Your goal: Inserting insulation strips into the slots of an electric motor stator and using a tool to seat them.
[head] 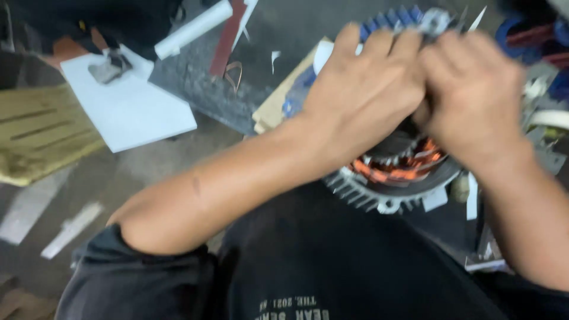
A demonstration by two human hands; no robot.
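view: head camera, one only | position: above the person's lap | facing: steeply down and forward | range: close on both hands [415,89] | shared: none

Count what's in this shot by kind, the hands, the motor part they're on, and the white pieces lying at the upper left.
Hands: 2, left hand, right hand
Finned motor stator with copper windings: 1
White flat sheet: 1
White tube: 1
Total: 5
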